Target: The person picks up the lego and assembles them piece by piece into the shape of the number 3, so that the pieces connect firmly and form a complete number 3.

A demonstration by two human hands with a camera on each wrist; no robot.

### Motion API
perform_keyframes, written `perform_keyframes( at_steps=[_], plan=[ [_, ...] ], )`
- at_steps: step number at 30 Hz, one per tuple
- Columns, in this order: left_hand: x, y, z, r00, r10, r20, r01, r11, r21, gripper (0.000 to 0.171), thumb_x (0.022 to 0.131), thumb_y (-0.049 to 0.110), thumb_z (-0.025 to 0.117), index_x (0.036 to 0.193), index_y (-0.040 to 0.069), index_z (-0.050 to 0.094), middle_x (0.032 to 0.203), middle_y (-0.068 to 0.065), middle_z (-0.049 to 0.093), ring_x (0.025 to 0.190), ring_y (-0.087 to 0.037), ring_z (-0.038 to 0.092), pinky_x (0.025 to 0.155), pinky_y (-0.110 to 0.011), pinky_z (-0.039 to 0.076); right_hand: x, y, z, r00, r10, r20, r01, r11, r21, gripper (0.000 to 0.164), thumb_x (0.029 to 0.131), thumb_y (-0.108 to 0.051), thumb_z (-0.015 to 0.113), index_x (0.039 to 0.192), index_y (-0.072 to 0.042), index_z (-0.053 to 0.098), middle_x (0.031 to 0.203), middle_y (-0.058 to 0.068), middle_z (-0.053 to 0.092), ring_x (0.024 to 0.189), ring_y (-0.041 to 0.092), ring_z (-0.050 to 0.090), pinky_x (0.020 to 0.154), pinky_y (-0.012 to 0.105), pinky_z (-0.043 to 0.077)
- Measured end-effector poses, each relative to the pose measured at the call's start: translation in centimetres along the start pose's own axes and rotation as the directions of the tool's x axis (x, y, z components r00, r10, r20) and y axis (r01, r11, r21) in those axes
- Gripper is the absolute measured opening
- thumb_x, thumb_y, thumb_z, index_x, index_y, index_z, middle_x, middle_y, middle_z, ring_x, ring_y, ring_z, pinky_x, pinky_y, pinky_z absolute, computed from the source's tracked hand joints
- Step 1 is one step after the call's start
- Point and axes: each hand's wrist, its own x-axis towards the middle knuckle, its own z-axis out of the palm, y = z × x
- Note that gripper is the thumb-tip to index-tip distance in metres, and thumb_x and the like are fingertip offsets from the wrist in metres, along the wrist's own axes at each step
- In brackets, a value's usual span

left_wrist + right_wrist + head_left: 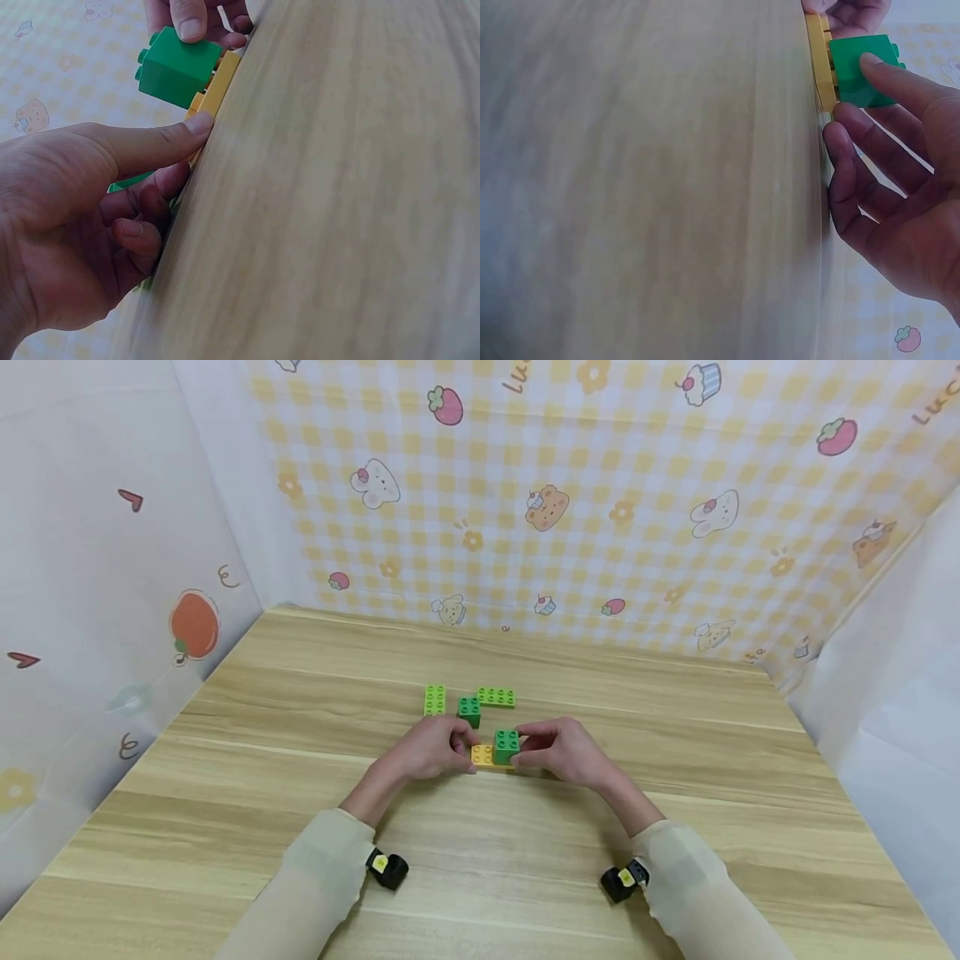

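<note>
At the far left of the group, a lime-green flat rectangular plastic brick (435, 700) lies on the wood-grain tabletop (495, 868), just beyond the left hand (431, 748). That hand's grip is closed on the left end of a yellow flat studded plastic brick (482, 755), thumb on its near side. Behind stands a dark-green cube-shaped plastic block (469, 713), and just right of it lies a second lime-green flat plastic brick (497, 697). Over the yellow brick's right part is a green cube-shaped plastic block (507, 747), clamped between thumb and fingers of the right hand (572, 753). Both wrist views show yellow studs in the gap beneath it, so the step in hand seems to be seating block on brick; the next move calls for lining it up and pressing straight down while the left hand steadies the base.
</note>
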Motion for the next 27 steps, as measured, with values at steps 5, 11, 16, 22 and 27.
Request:
perform_keyframes(
  at_steps=[5,11,16,22,27],
  plan=[
    [0.00,0.05,0.01,1.000,0.006,0.001,-0.006,1.000,0.001,0.032,0.082,0.012,0.090,0.111,0.007,0.076,0.084,0.000,0.067,0.076,-0.013,0.059,0.072,-0.028,0.048,0.02,-0.13,0.03,1.000,-0.005,0.001,0.005,1.000,-0.027,0.048,0.089,-0.021,0.086,0.133,-0.003,0.073,0.103,0.006,0.079,0.089,0.014,0.068,0.074,0.027,0.055],
    [0.00,0.12,-0.02,1.000,0.002,0.002,-0.002,1.000,0.008,0.032,0.082,0.013,0.090,0.111,0.008,0.077,0.084,-0.001,0.067,0.077,-0.014,0.059,0.072,-0.028,0.048,0.08,-0.18,0.12,1.000,-0.026,0.001,0.026,0.997,-0.069,0.048,0.089,-0.019,0.085,0.132,-0.003,0.073,0.098,0.004,0.077,0.083,0.013,0.064,0.069,0.024,0.052],
    [0.03,0.23,-0.10,1.000,-0.001,0.004,0.001,1.000,0.017,0.032,0.082,0.013,0.090,0.110,0.008,0.076,0.085,-0.001,0.067,0.077,-0.014,0.059,0.073,-0.028,0.048,0.13,-0.21,0.33,0.999,-0.039,-0.006,0.038,0.995,-0.088,0.048,0.089,-0.017,0.086,0.133,-0.002,0.072,0.090,0.002,0.075,0.077,0.013,0.061,0.063,0.023,0.048],
    [0.14,0.14,-0.10,1.000,0.004,0.010,-0.004,1.000,0.021,0.031,0.083,0.013,0.090,0.110,0.008,0.076,0.085,-0.001,0.067,0.078,-0.014,0.059,0.073,-0.027,0.048,0.08,-0.18,0.45,0.999,-0.052,-0.012,0.051,0.994,-0.094,0.046,0.088,-0.015,0.086,0.131,-0.003,0.074,0.084,0.001,0.071,0.073,0.012,0.058,0.060,0.022,0.045],
    [0.15,0.07,-0.02,1.000,-0.002,0.010,0.002,1.000,0.015,0.032,0.082,0.013,0.090,0.111,0.008,0.076,0.085,-0.001,0.067,0.078,-0.014,0.060,0.073,-0.028,0.048,0.10,-0.05,0.61,0.999,-0.047,-0.008,0.046,0.995,-0.085,0.043,0.088,-0.013,0.086,0.129,-0.005,0.076,0.079,0.000,0.069,0.070,0.011,0.057,0.057,0.022,0.044]
  ],
)
